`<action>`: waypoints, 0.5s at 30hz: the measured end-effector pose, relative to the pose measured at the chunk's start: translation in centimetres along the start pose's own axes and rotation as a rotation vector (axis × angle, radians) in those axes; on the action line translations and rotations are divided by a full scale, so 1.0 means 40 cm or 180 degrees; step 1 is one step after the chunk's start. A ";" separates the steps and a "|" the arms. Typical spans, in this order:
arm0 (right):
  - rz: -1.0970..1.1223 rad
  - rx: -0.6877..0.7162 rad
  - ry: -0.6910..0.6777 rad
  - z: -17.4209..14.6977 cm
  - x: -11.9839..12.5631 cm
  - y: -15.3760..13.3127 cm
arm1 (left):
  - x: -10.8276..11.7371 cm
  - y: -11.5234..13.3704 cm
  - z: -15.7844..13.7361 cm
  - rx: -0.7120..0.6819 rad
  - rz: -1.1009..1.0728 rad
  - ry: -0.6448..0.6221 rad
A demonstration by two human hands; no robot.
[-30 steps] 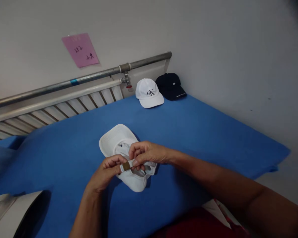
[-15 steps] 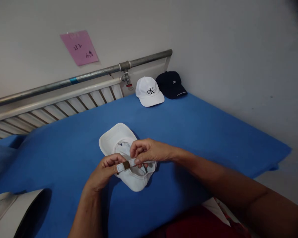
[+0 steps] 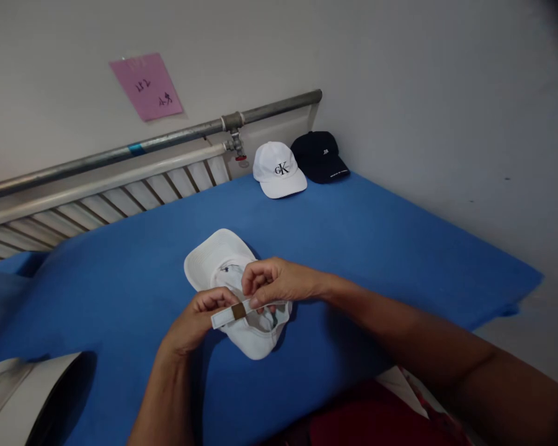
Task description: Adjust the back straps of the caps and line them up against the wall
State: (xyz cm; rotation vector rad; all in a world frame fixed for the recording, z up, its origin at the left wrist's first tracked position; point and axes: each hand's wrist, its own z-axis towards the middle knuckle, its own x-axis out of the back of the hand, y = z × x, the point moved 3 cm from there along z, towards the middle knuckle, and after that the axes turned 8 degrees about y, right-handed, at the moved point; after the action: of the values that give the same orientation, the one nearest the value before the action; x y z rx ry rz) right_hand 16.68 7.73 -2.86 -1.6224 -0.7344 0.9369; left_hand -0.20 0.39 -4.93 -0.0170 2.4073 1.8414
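Observation:
A white baseball cap (image 3: 253,342) lies upturned on the blue cover, its brim toward the far left and its hollow inside showing. Across its back opening runs a white strap (image 3: 223,317) with a brown buckle (image 3: 239,311). My left hand (image 3: 198,319) is closed around the strap at the buckle, the loose strap end lying over its thumb side. With thumb and fingers, my right hand (image 3: 276,284) pinches the strap just right of the buckle. Some fingertips of both hands are hidden behind the strap.
At the back corner, a white cap with black letters (image 3: 279,170) sits beside a black cap (image 3: 320,158). A radiator (image 3: 121,198) and metal pipe (image 3: 181,136) run along the wall under a pink note (image 3: 149,87). A curved white object (image 3: 32,396) stands at the near left.
The strap's loose end now sticks out further left past the buckle, over my left thumb. Both hands stay at the strap, almost in place.

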 end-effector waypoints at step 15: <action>-0.0103 -0.0003 0.0037 -0.002 0.003 -0.003 | -0.004 0.001 -0.002 0.0086 0.0128 0.0059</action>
State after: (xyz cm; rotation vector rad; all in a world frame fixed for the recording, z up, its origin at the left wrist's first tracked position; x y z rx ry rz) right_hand 16.80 7.84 -2.77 -1.6109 -0.7510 0.9035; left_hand -0.03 0.32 -4.85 0.0166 2.4625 1.8331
